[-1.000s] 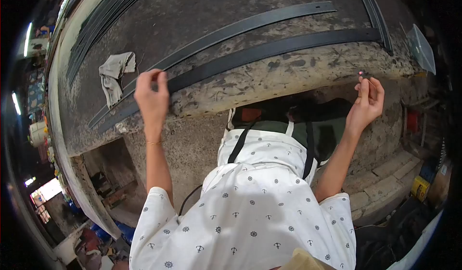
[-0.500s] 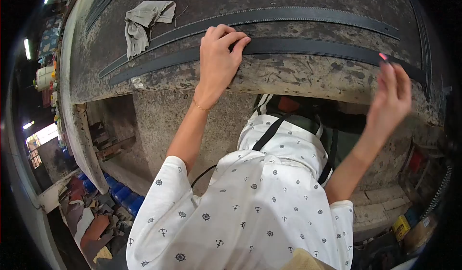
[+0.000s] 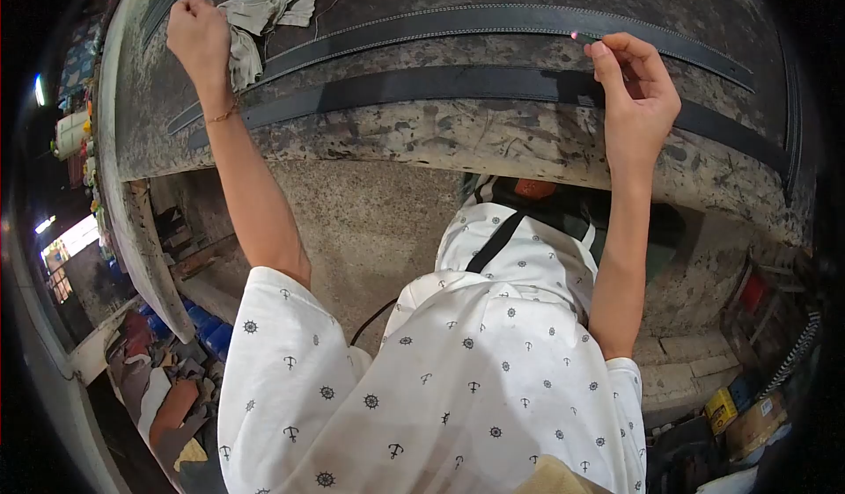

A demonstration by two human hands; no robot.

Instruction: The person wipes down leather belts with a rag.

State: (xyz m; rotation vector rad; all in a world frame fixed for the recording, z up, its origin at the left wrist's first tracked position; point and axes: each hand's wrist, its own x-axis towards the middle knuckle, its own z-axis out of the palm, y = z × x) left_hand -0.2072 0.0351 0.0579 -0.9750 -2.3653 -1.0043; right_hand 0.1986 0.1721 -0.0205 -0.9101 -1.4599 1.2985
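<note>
In the head view my right hand pinches a short dark stick with a bright pink tip. It is above the far dark leather belt strip, which has light stitching along its edges. The wrist crosses over the nearer plain dark belt strip, hiding part of it. My left hand is raised at the upper left with its fingers curled closed; whether anything is in them is hidden. Beside it lies a crumpled grey cloth, partly over the far strip's left part.
Both strips lie on a stained, worn workbench. More dark strips lie at the upper left, and others along the right edge. Leather scraps and blue containers are low at left. A yellow box is low at right.
My left hand has left the nearer strip and moved to the upper left, beside the cloth. My right hand has moved left and up with the pink-tipped stick, over the strips.
</note>
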